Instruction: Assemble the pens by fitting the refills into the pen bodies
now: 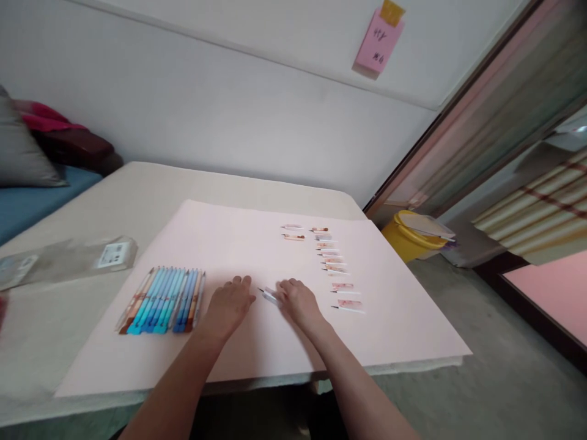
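On the pink sheet (257,244), my right hand (299,302) has its fingers closed on the rear end of a thin white pen refill (269,295). Its dark tip points left, and a pale tag-like piece lies along it. My left hand (229,308) rests palm down just left of that tip, fingers apart and holding nothing. A row of pens (167,299) in blue, teal and brown lies side by side to the left of this hand. Right of my right hand, several similar refills with small patterned pieces (348,304) lie spread in a column.
A clear plastic bag (77,260) with a white label lies on the pale table (151,180) at left. A yellow bucket (406,238) stands beyond the table's right edge. A white wall with a pink note (380,40) rises behind. A grey cushion (22,150) is at far left.
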Action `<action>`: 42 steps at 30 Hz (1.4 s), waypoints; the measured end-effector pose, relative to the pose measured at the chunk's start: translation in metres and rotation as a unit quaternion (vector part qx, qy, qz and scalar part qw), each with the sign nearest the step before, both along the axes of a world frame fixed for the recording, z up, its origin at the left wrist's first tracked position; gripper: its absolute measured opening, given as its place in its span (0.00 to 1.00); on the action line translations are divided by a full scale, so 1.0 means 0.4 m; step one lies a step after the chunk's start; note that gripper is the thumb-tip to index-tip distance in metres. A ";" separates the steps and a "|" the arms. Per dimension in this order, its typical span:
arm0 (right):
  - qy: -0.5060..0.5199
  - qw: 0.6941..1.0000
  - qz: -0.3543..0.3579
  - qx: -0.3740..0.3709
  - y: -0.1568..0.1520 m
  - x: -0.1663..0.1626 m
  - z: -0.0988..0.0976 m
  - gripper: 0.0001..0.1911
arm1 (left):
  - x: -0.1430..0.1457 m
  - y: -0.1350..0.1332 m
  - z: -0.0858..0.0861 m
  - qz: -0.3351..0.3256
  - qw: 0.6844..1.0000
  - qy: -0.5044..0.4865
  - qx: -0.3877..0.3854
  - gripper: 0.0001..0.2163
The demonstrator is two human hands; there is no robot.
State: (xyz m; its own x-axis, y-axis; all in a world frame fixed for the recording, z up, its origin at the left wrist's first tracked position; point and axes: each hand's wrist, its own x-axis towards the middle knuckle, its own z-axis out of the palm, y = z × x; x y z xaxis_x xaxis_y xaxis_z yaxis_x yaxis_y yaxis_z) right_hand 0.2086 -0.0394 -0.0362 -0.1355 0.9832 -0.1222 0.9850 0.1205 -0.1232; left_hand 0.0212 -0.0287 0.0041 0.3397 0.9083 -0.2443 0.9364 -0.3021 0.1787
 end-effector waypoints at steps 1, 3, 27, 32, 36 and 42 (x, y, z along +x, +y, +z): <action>0.004 1.000 -0.009 -0.005 0.001 0.006 0.000 0.11 | -0.001 -0.002 -0.002 0.000 1.000 0.004 0.002 0.16; 0.001 1.000 -0.017 -0.026 0.004 0.013 -0.003 0.11 | -0.001 -0.005 -0.005 0.001 1.000 0.012 0.000 0.15; -0.023 0.998 0.025 -0.061 -0.018 0.022 0.037 0.11 | 0.057 -0.009 -0.032 0.070 0.989 -0.102 0.076 0.15; -0.042 0.998 0.047 -0.032 -0.033 -0.027 0.024 0.12 | 0.072 -0.014 -0.039 0.241 0.879 -0.409 -0.048 0.05; -0.052 0.997 0.053 -0.015 -0.036 -0.042 0.024 0.12 | 0.089 -0.048 -0.052 0.419 0.576 -0.667 -0.218 0.07; -0.059 0.997 0.041 -0.028 -0.036 -0.047 0.014 0.13 | 0.106 -0.092 -0.068 0.460 0.454 -0.692 -0.321 0.03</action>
